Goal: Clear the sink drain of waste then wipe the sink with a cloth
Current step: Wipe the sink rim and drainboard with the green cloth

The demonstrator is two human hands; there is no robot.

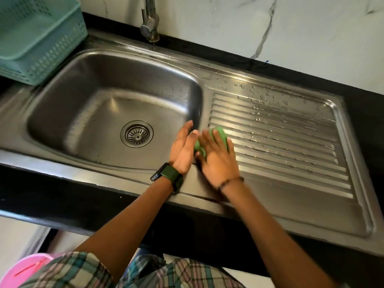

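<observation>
Teal basket (39, 38) at left, pink tub (20, 271) on floor.

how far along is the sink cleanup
Done, it seems: the drain strainer shows no waste. In hand: the right hand presses a green cloth on the drainboard's near-left corner; the left hand rests open beside it. Left: water drops on the drainboard's far ribs, and droplets on the basin wall.

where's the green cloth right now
In the head view, the green cloth lies under the flat right hand on the steel strip between the basin and the ribbed drainboard, with the left hand just beside it.
</observation>
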